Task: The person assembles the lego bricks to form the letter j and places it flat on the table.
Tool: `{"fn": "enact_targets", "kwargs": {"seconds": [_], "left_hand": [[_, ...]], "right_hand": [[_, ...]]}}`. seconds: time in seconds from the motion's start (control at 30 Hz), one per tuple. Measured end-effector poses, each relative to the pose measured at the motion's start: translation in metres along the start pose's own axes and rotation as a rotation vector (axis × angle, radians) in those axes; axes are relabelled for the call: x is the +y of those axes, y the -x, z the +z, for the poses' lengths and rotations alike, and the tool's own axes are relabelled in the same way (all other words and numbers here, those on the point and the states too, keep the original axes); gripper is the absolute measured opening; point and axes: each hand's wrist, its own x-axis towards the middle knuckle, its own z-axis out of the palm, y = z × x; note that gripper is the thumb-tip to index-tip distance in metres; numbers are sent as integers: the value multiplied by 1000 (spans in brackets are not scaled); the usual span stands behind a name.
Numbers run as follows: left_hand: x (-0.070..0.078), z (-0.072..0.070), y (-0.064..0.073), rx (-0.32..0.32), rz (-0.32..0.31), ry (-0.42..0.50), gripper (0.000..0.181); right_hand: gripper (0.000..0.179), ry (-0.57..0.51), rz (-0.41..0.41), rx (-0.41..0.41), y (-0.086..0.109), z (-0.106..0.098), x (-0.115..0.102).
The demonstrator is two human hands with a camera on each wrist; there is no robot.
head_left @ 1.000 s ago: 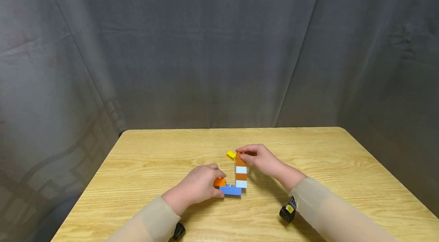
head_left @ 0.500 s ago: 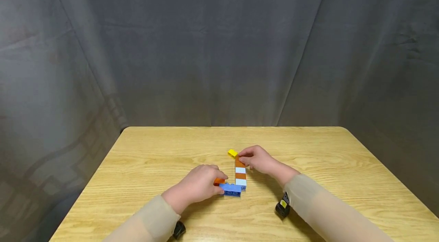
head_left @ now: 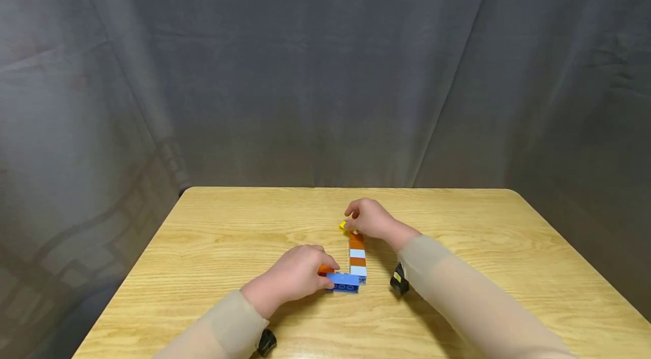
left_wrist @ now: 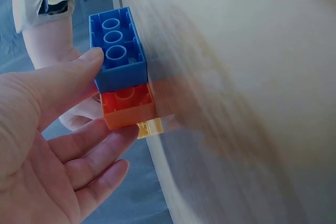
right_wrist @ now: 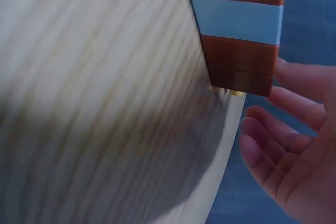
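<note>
My left hand (head_left: 295, 274) grips one end of a build of toy bricks, with the thumb on a blue brick (left_wrist: 123, 78) and the fingers by an orange brick (left_wrist: 130, 116). The blue brick's hollow underside faces me. From its right end a column of alternating brown and light blue bricks (head_left: 357, 254) runs away across the table. My right hand (head_left: 372, 220) hovers at the column's far end, fingers loosely bent. A small yellow brick (head_left: 342, 226) lies just beyond, partly hidden by that hand. In the right wrist view, the fingers hang beside the last brown brick (right_wrist: 239, 64).
The bricks lie on a light wooden table (head_left: 244, 223). Grey curtains (head_left: 305, 76) hang behind its far edge and at both sides. Each wrist carries a small black camera (head_left: 399, 280) below the sleeve.
My right hand has let go of the column's far brown brick and moved away from me, over towards the yellow brick. The blue brick has tipped so its underside shows. The left hand keeps its grip.
</note>
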Motion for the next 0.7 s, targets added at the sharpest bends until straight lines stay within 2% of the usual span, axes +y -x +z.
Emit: {"fn": "enact_targets", "kwargs": {"seconds": [0.23,0.47,0.7], "left_hand": [[5,0,-1,-2,-5,6,24],[5,1,-1,-5,-28,5,24],[6,1,-2,-3,-22,5,24]], "right_hand": [[13,20,16,-45,-3,4,8],[21,20,9,-46,1,-2,15],[22,0,-8,-50,5,-6,19]]}}
